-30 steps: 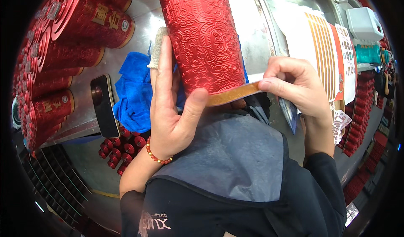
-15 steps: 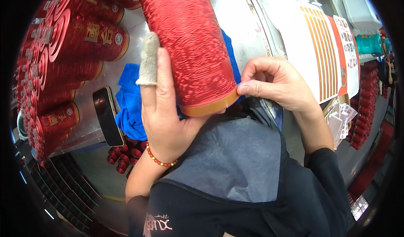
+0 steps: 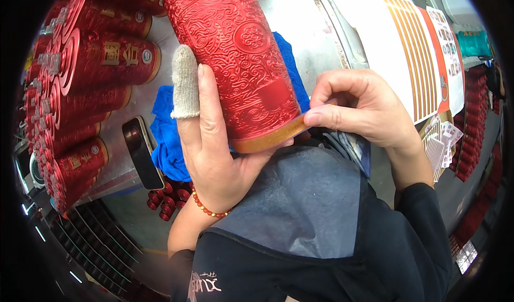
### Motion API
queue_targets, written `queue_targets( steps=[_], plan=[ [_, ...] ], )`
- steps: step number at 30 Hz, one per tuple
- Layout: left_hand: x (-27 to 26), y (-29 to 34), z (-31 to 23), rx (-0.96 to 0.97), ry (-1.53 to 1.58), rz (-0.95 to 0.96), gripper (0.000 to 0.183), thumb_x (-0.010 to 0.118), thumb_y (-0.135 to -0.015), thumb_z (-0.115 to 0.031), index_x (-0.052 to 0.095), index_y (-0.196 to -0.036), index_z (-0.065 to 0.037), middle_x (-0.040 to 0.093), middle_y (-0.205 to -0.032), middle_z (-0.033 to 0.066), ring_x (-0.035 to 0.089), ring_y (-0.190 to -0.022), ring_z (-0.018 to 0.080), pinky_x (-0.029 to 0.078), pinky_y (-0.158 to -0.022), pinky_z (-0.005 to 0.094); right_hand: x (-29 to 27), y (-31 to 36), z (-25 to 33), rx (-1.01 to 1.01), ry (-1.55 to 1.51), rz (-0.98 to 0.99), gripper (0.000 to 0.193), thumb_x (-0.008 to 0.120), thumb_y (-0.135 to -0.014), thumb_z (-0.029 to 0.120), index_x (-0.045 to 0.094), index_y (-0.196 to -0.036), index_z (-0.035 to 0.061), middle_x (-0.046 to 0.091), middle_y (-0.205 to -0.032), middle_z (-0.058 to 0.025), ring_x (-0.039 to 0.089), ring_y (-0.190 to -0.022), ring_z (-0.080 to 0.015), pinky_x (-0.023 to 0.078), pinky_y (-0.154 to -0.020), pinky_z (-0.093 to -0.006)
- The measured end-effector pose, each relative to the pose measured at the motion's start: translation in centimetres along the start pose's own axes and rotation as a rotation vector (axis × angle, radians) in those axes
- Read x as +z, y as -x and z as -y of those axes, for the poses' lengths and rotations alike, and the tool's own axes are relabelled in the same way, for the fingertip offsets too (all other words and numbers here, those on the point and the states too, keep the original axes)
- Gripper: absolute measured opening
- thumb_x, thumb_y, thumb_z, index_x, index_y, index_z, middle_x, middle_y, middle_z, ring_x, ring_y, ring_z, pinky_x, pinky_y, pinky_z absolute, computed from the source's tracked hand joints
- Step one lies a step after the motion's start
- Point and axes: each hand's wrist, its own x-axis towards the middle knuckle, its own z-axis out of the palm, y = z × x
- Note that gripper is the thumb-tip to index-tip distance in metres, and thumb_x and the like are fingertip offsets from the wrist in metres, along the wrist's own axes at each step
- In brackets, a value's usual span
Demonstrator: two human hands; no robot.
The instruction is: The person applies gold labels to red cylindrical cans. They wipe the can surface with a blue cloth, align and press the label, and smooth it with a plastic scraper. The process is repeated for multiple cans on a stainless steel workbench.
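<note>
Steadying a tilted red embossed bottle (image 3: 230,50) at eleven o'clock with the left hand (image 3: 216,160) at nine, with fingers stretched straight along the bottle's side and thumb under the base. Wearing a knitted finger sleeve (image 3: 186,79) on that hand, plus a beaded bracelet (image 3: 211,211) at seven. Pinching a gold strip (image 3: 270,135) between thumb and forefinger of the right hand (image 3: 364,110), toward two to three o'clock, with the strip laid along the front of the base rim. Facing, on the metal bench (image 3: 305,23), rows of red bottles (image 3: 118,56) at ten, a dark phone (image 3: 142,154) at nine beside a blue cloth (image 3: 170,149), and a white sheet with gold stripes (image 3: 411,55) at two.
</note>
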Motion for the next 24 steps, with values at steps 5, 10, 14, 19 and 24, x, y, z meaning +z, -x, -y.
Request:
queue_targets(
  steps=[5,10,14,19,24],
  plan=[
    [0.8,0.6,1.2,0.038,0.002,-0.050,0.123,0.087,-0.074,-0.056,0.028,-0.157,0.011,0.033,-0.162,0.0304,0.037,-0.147,0.0452,0.028,-0.121,0.0483,0.0,-0.4,-0.3,-0.021,0.045,0.003,0.015,0.080,-0.092,0.010,0.069,-0.086,0.0017,0.063,-0.080,0.0044,0.055,-0.073,-0.0008,0.043,-0.063,-0.0179],
    [-0.2,0.8,1.4,-0.037,0.253,0.059,0.118,0.084,-0.083,-0.048,0.016,-0.161,0.010,0.018,-0.169,0.0262,0.028,-0.154,0.0375,0.023,-0.124,0.0455,0.2,-0.2,-0.2,-0.022,0.040,-0.017,0.016,0.081,-0.091,0.010,0.068,-0.085,0.0017,0.062,-0.080,0.0039,0.055,-0.073,-0.0011,0.042,-0.063,-0.0188],
    [0.2,0.9,0.9,-0.172,0.584,0.034,0.108,0.081,-0.087,-0.024,0.010,-0.162,0.009,0.011,-0.169,0.0272,0.027,-0.154,0.0369,0.026,-0.123,0.0432,0.4,0.4,0.5,-0.048,0.012,-0.025,0.016,0.082,-0.089,0.010,0.068,-0.085,0.0018,0.063,-0.081,0.0028,0.057,-0.073,-0.0021,0.044,-0.064,-0.0199],
    [0.4,0.7,0.8,-0.189,0.611,0.031,0.106,0.078,-0.086,-0.013,0.008,-0.162,0.009,0.011,-0.167,0.0270,0.029,-0.153,0.0359,0.029,-0.123,0.0425,0.3,0.6,0.9,-0.040,0.020,-0.024,0.016,0.081,-0.090,0.010,0.069,-0.085,0.0022,0.064,-0.081,0.0021,0.058,-0.074,-0.0032,0.045,-0.065,-0.0197],
    [0.6,0.6,0.4,-0.219,0.689,0.002,0.106,0.077,-0.087,-0.012,0.006,-0.162,0.009,0.014,-0.166,0.0256,0.028,-0.153,0.0348,0.027,-0.123,0.0421,0.1,0.5,0.2,-0.104,0.068,-0.013,0.017,0.078,-0.095,0.014,0.070,-0.089,0.0002,0.067,-0.077,0.0014,0.062,-0.073,-0.0037,0.050,-0.067,-0.0205]
  ],
)
